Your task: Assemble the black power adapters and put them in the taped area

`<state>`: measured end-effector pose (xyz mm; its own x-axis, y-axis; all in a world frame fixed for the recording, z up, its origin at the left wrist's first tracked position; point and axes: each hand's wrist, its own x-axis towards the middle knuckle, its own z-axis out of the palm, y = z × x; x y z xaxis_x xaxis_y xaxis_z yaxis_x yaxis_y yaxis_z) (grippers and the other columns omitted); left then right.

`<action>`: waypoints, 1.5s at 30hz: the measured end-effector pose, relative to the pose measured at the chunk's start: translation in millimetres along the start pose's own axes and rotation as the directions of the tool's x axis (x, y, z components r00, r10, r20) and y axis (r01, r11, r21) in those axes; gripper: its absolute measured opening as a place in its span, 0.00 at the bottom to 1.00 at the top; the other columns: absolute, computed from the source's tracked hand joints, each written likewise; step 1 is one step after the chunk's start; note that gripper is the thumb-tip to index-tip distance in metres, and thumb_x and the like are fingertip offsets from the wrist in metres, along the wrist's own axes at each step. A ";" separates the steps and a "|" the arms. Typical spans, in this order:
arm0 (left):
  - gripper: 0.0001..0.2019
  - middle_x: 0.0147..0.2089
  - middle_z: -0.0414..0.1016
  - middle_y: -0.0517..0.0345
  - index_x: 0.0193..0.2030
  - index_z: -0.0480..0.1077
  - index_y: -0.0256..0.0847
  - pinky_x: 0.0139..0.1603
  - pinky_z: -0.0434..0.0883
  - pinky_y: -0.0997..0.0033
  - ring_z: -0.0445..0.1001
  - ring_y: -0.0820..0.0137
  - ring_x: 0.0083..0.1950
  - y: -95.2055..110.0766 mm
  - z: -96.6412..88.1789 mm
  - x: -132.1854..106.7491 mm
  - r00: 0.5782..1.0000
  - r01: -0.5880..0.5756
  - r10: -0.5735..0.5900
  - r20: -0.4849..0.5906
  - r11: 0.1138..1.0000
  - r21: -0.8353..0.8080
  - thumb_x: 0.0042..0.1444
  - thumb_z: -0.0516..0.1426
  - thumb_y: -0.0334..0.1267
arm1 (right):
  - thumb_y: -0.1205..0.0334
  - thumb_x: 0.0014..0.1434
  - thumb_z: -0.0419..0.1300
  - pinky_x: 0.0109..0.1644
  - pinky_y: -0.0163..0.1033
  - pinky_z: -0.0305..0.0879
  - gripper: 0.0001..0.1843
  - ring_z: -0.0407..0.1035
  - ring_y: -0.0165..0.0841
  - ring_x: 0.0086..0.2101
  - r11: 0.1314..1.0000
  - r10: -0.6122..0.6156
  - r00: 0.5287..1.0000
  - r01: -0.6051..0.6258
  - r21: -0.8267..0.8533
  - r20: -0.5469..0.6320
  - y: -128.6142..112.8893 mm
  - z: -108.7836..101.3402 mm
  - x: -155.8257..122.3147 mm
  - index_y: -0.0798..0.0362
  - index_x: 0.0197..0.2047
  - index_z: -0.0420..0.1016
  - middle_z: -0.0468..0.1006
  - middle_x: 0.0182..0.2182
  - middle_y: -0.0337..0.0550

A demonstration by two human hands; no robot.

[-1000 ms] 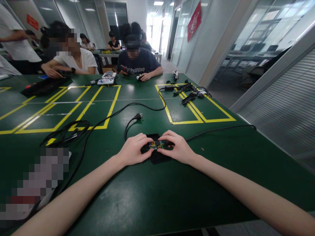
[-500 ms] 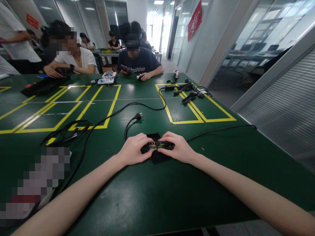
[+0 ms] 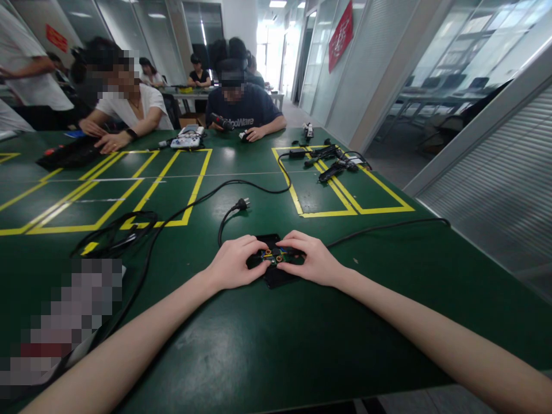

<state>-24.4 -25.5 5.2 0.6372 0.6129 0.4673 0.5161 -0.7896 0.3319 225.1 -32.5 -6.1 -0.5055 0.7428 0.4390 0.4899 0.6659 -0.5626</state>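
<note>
Between my hands is a small circuit board (image 3: 274, 256) with round copper-coloured coils, above an open black plastic casing (image 3: 280, 280) on the green table. From the left, my left hand (image 3: 238, 261) pinches the board's edge between thumb and fingers. On the opposite side, my right hand (image 3: 317, 259) grips the other end in the same way. A black cord with a plug (image 3: 242, 204) curves out beyond my left hand, and another black cord (image 3: 388, 226) runs off to the right of my right hand. My fingers partly cover the board.
A coiled black cable (image 3: 118, 233) lies at left, near a blurred-out pale object (image 3: 69, 316). Yellow tape outlines (image 3: 356, 211) mark the table (image 3: 241, 356). Black adapters and cords (image 3: 334, 167) are heaped far right. Across the table, a co-worker (image 3: 245, 109) holds a dark tool.
The board has turned or tilted slightly between my fingers, while both hands stay almost in place. Across the table at left, a co-worker's hands have shifted over a black tray.
</note>
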 end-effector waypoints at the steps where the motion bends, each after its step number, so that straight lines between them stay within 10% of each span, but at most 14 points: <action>1: 0.08 0.33 0.75 0.58 0.46 0.75 0.41 0.35 0.71 0.71 0.75 0.70 0.33 -0.2 0.3 0.1 1.000 0.015 -0.015 0.004 1.000 0.002 0.64 0.58 0.40 | 0.57 0.58 0.70 0.48 0.44 0.77 0.19 0.77 0.39 0.44 1.000 -0.003 1.000 0.003 0.003 -0.001 -0.1 -0.4 -0.2 0.50 0.53 0.80 0.78 0.46 0.48; 25: 0.12 0.46 0.71 0.56 0.47 0.78 0.41 0.36 0.71 0.67 0.68 0.75 0.28 -9.3 2.5 3.4 0.928 0.363 -0.367 -0.060 0.929 -0.072 0.60 0.60 0.43 | 0.61 0.62 0.64 0.55 0.51 0.76 0.20 0.74 0.44 0.52 0.987 0.005 0.998 -0.014 -0.163 -0.057 -2.3 10.8 8.6 0.50 0.58 0.75 0.77 0.53 0.51; 45: 0.14 0.49 0.76 0.55 0.50 0.80 0.44 0.41 0.75 0.69 0.74 0.71 0.35 -15.8 6.7 2.4 0.951 0.302 -0.305 -0.052 0.952 -0.054 0.68 0.55 0.45 | 0.63 0.66 0.60 0.63 0.58 0.70 0.21 0.69 0.47 0.57 0.994 -0.028 0.999 0.024 -0.108 -0.042 5.3 14.1 16.0 0.51 0.61 0.72 0.73 0.57 0.55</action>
<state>-27.3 -11.4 -4.4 0.4192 0.8219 0.3856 0.6528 -0.5681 0.5012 209.6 -18.0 -12.0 -0.4887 0.7259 0.4840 0.5518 0.6869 -0.4729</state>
